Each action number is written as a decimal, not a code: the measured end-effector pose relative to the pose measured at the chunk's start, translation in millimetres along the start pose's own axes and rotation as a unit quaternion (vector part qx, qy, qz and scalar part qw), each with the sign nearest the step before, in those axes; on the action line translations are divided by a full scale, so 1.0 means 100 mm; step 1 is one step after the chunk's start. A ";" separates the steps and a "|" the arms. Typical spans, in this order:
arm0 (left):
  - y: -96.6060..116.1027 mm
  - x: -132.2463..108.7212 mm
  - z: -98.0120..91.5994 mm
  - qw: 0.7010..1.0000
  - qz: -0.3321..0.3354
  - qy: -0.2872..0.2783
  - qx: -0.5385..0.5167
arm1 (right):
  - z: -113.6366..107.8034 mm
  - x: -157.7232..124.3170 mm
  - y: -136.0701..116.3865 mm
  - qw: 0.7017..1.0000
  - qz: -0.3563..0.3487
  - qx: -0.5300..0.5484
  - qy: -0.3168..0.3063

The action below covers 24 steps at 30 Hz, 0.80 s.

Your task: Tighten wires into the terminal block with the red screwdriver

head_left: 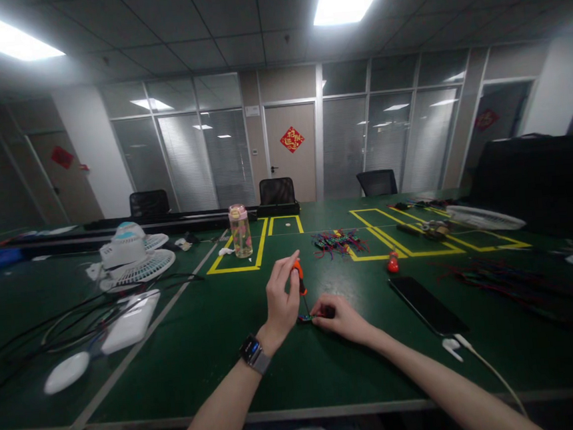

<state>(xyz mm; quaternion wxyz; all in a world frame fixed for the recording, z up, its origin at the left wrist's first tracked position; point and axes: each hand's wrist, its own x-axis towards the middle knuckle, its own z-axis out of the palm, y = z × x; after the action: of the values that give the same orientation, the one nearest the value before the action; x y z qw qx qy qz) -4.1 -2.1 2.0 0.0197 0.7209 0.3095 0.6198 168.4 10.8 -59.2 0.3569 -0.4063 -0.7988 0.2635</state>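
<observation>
Fingers of the left hand pinch an orange screwdriver upright. The right hand clamps a small wired part left of the phone. Seemingly mid-job: 1 part under the tip, wire heap beyond the phone untouched.

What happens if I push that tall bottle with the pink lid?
The bottle would probably tip rather than slide, since it stands tall and narrow on the table. It looks clear, likely plastic, so it is probably light and hard to break. Once down, its round body might roll.
</observation>
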 end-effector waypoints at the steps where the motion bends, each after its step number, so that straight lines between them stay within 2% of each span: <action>1: 0.00 0.00 0.00 1.000 0.001 0.005 0.003 | 0.00 0.00 0.00 1.000 -0.001 0.000 0.000; 5: -0.01 0.00 0.01 0.999 0.006 0.032 0.022 | 0.00 0.00 0.01 1.000 0.000 -0.005 0.000; 12: 0.00 0.00 0.00 1.000 -0.004 -0.006 -0.002 | 0.00 0.00 0.03 1.000 -0.009 -0.001 -0.001; 19: -0.03 -0.01 0.04 0.999 0.002 0.027 0.028 | 0.00 0.00 0.02 1.000 -0.002 -0.012 -0.002; 24: -0.04 -0.01 0.04 0.999 0.010 0.020 0.031 | -0.01 0.00 0.02 1.000 -0.004 -0.016 -0.004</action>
<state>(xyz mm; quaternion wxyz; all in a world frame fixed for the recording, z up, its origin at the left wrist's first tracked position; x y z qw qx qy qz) -1.8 2.2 -1.9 -0.0150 0.7115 0.3215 0.6247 169.6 12.0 -60.1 0.3479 -0.4079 -0.8060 0.2509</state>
